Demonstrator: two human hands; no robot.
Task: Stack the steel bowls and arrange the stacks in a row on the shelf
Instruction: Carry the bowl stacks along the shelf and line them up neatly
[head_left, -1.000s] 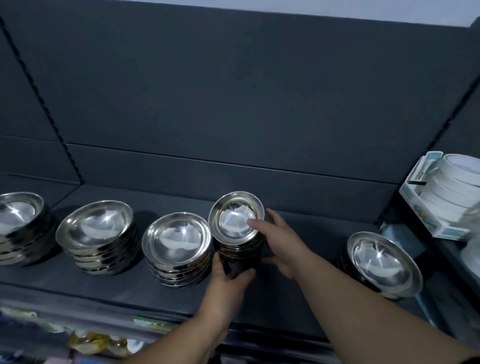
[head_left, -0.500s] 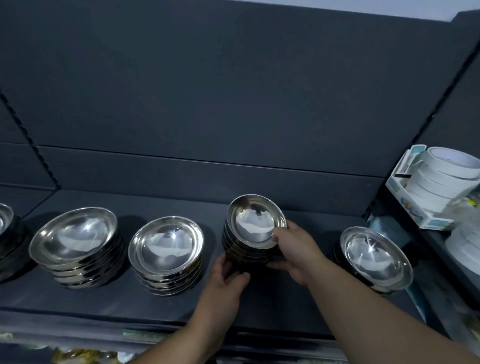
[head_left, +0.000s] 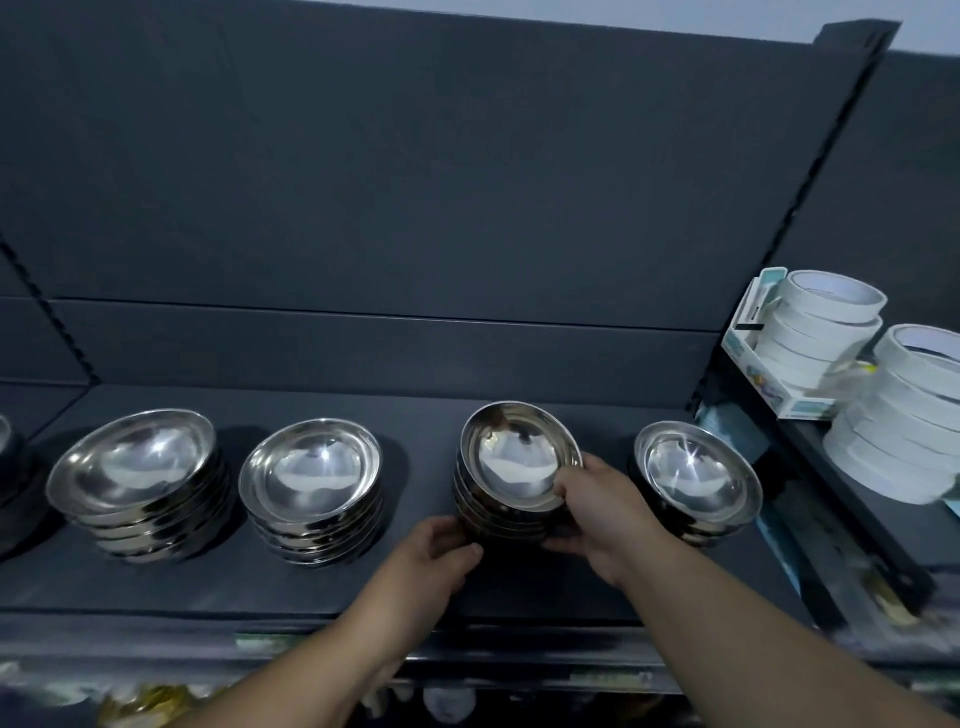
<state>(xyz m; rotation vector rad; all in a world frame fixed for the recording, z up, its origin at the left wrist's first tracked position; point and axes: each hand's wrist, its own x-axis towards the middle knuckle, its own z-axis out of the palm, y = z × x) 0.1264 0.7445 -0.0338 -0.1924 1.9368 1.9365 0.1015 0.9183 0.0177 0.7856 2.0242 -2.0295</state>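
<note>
Steel bowls are stacked in a row along the dark shelf (head_left: 208, 587). Just right of the frame's centre, the held stack (head_left: 511, 478) is grasped by both hands: the left hand (head_left: 431, 561) is curled against its lower near side, and the right hand (head_left: 602, 514) is wrapped round its right edge. A far-left stack (head_left: 137, 483) and a second stack (head_left: 314, 483) are seen in the left half, and a right stack (head_left: 696, 478) just beyond the hands. White tape rolls (head_left: 826, 322) are piled at the right edge.

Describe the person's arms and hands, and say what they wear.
Both are bare. The left hand and right hand wear no gloves, and no ring, watch or bracelet shows. The left forearm and right forearm are uncovered down to the frame's bottom edge; no sleeve is in view.
</note>
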